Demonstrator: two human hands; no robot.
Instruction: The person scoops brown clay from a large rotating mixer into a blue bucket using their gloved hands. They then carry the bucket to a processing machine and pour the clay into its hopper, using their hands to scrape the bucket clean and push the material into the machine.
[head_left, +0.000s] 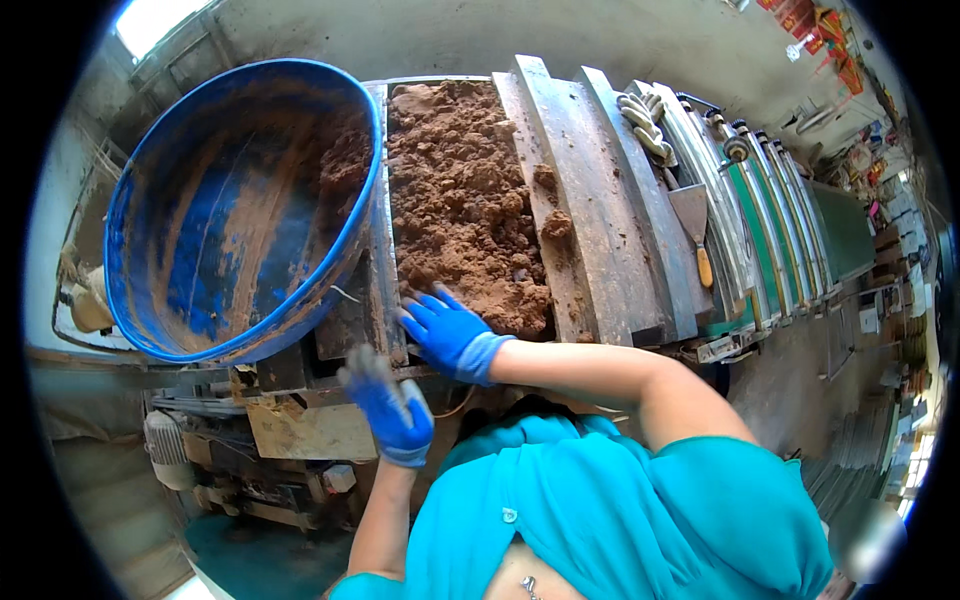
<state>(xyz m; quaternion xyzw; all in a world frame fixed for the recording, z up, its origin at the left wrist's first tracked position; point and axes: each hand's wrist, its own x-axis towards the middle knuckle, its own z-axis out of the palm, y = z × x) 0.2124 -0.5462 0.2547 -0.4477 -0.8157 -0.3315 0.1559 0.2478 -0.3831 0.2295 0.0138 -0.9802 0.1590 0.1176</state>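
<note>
Clumpy brown material [460,180], like moist soil or paste, fills a metal-edged trough [383,200] in front of me. My right hand [450,330], in a blue glove, rests at the near left edge of the material with its fingers spread; dark bits lie around the fingertips. Just left of it and nearer to me, my left hand [390,410] is raised by the trough's near edge. Its greyish fingertips are smeared by motion, but the fingers look stretched out and the thumb stands apart. A large blue tub [230,340], streaked brown inside, lies tilted at the left.
Right of the trough are raised metal rails [560,140] with stray clumps. Beyond lie pale gloves [648,125], a wooden-handled scraper [692,215] and a roller conveyor with a green belt [748,200]. A motor [168,445] sits below the tub.
</note>
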